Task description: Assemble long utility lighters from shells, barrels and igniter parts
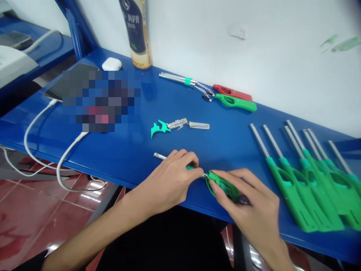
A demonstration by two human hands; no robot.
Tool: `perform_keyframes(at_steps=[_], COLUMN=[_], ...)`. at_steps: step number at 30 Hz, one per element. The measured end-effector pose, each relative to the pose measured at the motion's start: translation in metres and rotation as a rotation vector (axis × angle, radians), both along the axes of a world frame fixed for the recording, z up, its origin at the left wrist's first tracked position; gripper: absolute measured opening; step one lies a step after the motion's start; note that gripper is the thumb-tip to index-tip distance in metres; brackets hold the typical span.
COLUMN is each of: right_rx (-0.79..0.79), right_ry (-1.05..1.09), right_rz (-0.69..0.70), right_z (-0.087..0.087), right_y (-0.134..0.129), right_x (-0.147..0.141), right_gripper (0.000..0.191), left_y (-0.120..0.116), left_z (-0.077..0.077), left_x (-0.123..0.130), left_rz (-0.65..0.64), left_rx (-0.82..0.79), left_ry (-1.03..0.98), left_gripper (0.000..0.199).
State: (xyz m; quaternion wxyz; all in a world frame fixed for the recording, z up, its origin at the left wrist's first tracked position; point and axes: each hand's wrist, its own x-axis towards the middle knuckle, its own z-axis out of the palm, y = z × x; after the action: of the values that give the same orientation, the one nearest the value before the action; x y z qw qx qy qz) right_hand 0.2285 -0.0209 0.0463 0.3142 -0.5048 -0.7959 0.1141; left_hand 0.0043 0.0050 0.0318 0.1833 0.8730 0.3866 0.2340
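One green-handled lighter (226,186) at front edge of surface (135,158), held by both hands. Left hand (176,177): fingers clamped around barrel (160,155). Right hand (252,199): fingers clamped on handle, dark rounded object (244,200) beside palm. Best keep barrel, handle aligned; grip light, exposed-looking innards unpinched.

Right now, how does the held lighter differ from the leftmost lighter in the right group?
The held lighter is gripped by the left hand and right hand; the leftmost lighter lies on the table. The held lighter's tube points leftward; the leftmost lighter's points away from the person. Both have green parts and metal tubes.
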Motion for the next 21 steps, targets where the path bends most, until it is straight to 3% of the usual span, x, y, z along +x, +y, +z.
perform_keyframes(at_steps=[15,21], right_rx=[-0.062,-0.062], right_ry=[0.047,0.047], right_rz=[0.003,0.013], right_z=[0.001,0.0], right_y=[0.003,0.004], right_x=[0.0,0.0], right_gripper=[0.017,0.018], left_y=[0.015,0.013], left_z=[0.022,0.016], left_x=[0.004,0.002], left_rz=[-0.092,-0.058], left_rx=[-0.131,-0.102], left_ry=[0.13,0.072], left_gripper=[0.042,0.039])
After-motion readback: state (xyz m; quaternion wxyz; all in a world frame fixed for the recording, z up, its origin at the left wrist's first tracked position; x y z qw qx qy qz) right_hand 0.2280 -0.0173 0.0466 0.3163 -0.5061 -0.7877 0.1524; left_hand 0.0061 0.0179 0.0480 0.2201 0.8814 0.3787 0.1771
